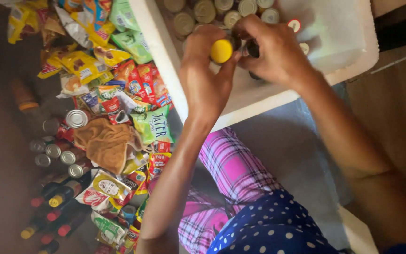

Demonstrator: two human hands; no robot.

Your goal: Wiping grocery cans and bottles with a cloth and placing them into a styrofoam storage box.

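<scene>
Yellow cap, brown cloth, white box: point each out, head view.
yellow cap (221, 51), head view, middle of the cap's round top, held in the left hand.
brown cloth (106, 143), head view, centre of the crumpled cloth.
white box (254, 96), head view, bare near rim.

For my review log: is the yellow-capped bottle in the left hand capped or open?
Capped: the yellow cap sits on the bottle top in the left hand.

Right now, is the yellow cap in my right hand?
No, the left hand grips the bottle with the yellow cap; the right hand holds a dark bottle beside it.
</scene>
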